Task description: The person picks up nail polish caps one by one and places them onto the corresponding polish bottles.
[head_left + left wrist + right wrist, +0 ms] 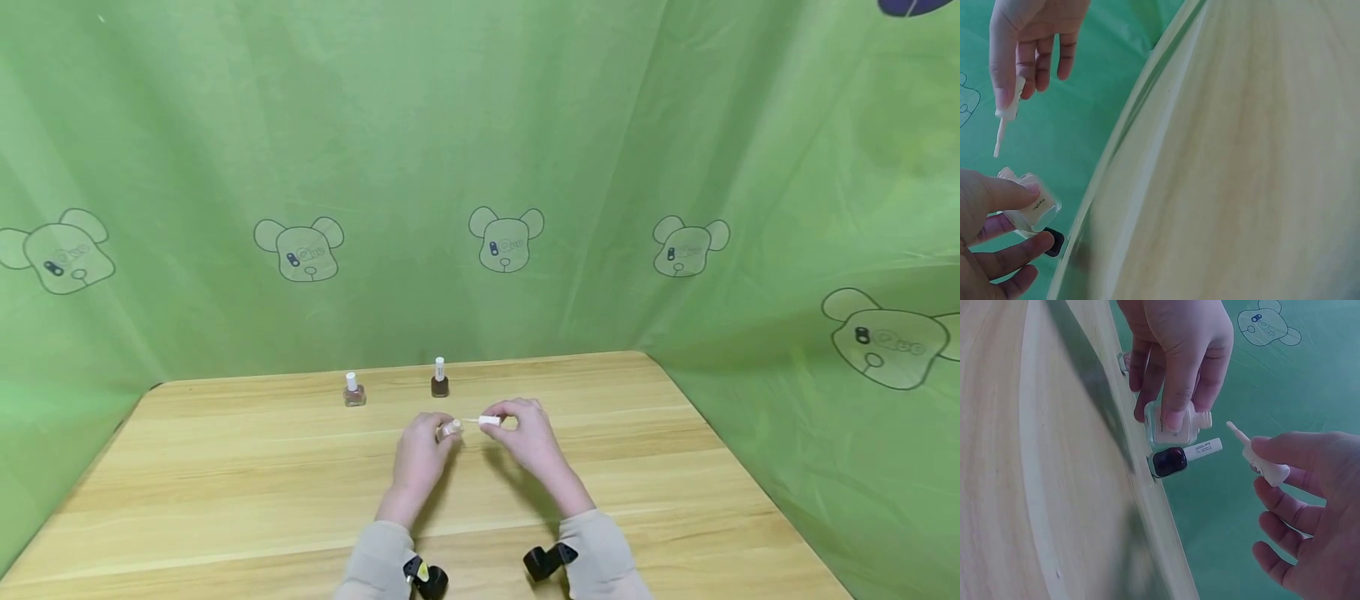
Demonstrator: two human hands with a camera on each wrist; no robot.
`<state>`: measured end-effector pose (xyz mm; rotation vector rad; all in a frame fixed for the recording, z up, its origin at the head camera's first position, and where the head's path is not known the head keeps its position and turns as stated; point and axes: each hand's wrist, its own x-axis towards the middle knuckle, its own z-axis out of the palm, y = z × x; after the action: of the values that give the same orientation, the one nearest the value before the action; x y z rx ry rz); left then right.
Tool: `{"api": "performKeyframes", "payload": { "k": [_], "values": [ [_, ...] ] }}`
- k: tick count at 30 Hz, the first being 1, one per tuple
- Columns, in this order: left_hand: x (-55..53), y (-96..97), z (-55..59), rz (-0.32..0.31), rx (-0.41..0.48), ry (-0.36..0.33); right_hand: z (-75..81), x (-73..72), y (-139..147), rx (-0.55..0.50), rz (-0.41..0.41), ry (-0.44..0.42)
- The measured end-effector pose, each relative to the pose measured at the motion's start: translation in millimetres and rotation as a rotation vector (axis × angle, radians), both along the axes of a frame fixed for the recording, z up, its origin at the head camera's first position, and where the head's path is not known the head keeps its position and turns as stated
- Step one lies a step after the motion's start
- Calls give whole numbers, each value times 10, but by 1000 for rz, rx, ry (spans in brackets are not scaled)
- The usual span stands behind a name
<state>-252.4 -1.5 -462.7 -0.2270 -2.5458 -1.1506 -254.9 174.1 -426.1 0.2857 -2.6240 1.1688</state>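
Note:
My left hand [422,450] pinches a small clear nail polish bottle [1169,428] with pale contents, thumb on its labelled face, its open neck turned toward the right hand. Between thumb and index finger, my right hand [528,437] holds the white cap [1266,464], its pale coated brush [999,139] pointing at the bottle. A short gap shows between brush tip and neck in both wrist views. Both hands are raised over the wooden table, casting shadows on it.
On the table [262,492], a dark nail polish bottle [439,385] stands upright near the back edge. Left of it stands a mauve nail polish bottle [354,393], also white-capped. A green curtain [420,167] with printed bear heads hangs behind and beside the table.

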Motion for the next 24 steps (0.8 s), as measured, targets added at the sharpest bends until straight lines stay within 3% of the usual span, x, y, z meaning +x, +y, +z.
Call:
{"api": "performKeyframes", "payload": {
  "k": [24],
  "values": [
    [39, 88, 11, -25, -8, 62, 21, 37, -36, 44, 5, 8]
  ]
}}
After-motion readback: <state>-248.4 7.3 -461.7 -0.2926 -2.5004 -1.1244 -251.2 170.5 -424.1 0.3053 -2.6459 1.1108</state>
